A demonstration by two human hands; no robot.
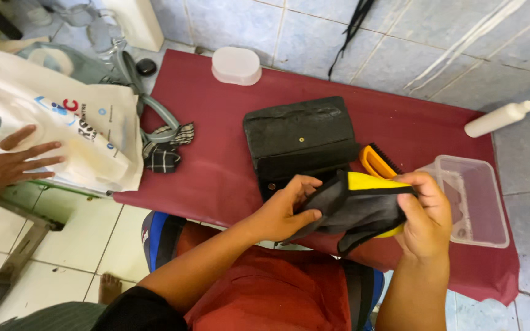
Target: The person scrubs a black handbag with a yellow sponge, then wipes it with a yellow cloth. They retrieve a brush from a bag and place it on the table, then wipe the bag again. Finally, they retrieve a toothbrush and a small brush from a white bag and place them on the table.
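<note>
Fingers of the left hand (283, 208) are curled onto the near fold of a grey-and-yellow cloth (354, 211), thumb on top and fingertips tucked under, so they are clamped on the fabric. On the far side of that cloth the right hand (427, 214) wraps its other end, fingers closed around it together with the yellow edge. The cloth hangs between both hands, just in front of the black leather wallet (302, 144), above the person's lap.

As far as I can judge, the work is at an early or middle stage: the wallet lies opened flat on the dark red mat (216, 165) with nothing touching it, and the cloth is gathered rather than pressed to the leather. An orange brush with black bristles (375, 160) lies just to the right of the wallet, partly hidden by the cloth.

Right of the wallet, past the brush, stands a clear plastic box (473, 199); what it holds is too faint to tell. Beyond the wallet, at the mat's far edge, sits a small white oval container (236, 65). Far right of the wallet, off the mat on the tiled floor, lies a plain white bottle (499, 118). Left of the wallet is a checked rag (165, 150), then a white tote bag with small blue and red printing (62, 129), on which another person's hand (7, 162) rests with fingers spread.
</note>
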